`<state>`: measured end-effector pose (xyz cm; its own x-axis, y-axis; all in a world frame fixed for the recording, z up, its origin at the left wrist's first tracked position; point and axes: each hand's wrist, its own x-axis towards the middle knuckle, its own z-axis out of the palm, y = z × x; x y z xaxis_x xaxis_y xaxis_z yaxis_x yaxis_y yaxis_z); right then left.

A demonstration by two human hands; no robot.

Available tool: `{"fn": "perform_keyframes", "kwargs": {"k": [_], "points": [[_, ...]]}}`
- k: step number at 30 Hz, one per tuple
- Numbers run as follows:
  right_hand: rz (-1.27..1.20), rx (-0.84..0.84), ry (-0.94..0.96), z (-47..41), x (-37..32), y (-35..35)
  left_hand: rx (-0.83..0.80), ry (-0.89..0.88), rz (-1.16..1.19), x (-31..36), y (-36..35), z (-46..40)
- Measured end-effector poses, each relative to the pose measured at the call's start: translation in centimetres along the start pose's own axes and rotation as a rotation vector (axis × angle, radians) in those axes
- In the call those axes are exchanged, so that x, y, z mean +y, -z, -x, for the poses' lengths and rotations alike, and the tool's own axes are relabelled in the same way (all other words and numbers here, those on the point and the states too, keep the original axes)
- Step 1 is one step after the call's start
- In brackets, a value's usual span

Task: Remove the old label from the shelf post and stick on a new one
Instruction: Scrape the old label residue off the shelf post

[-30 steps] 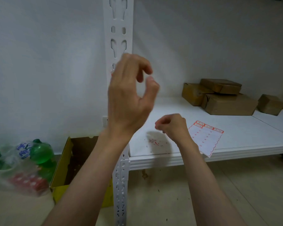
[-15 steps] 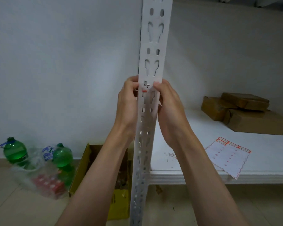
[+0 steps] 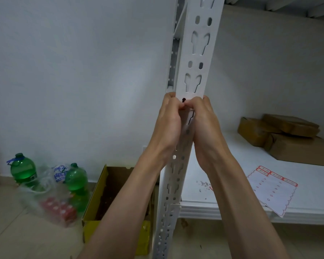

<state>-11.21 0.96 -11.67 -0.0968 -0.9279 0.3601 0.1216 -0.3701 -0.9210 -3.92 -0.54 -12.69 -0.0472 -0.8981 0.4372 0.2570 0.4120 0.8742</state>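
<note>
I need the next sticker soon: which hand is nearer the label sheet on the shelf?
Right. The right hand is up on the shelf post, on the side toward the label sheet lying lower right. The left hand grips the post's far side from it.

Two green plastic bottles point(image 3: 22, 170) stand on the floor by the wall, beside a clear plastic bag point(image 3: 51, 204) holding red packets. An open yellow cardboard box point(image 3: 94, 208) sits next to them. Brown cardboard parcels point(image 3: 288, 135) are stacked on the white shelf board point(image 3: 232, 186).
</note>
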Motion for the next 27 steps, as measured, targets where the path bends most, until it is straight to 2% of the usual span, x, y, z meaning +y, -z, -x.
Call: {"fn": "perform_keyframes", "kwargs": {"k": [9,15,20,23,27], "points": [[-0.01,0.039,0.004,0.0,-0.1,-0.4,-0.044,-0.022,0.035,-0.3,0.3,-0.2],[-0.024,0.053,-0.003,-0.1,0.0,-0.6,-0.081,0.023,0.178,-0.4,0.4,-0.2],[-0.133,-0.008,-0.049,-0.3,0.1,-0.8,-0.086,0.024,0.224,-0.9,0.4,-0.6],[-0.105,0.042,-0.02,-0.1,-0.1,-0.7,-0.085,0.018,0.233,-1.0,0.4,-0.6],[-0.106,0.027,-0.011,-0.1,-0.2,-0.6,-0.096,-0.007,0.223,-1.2,0.4,-0.7]]}}
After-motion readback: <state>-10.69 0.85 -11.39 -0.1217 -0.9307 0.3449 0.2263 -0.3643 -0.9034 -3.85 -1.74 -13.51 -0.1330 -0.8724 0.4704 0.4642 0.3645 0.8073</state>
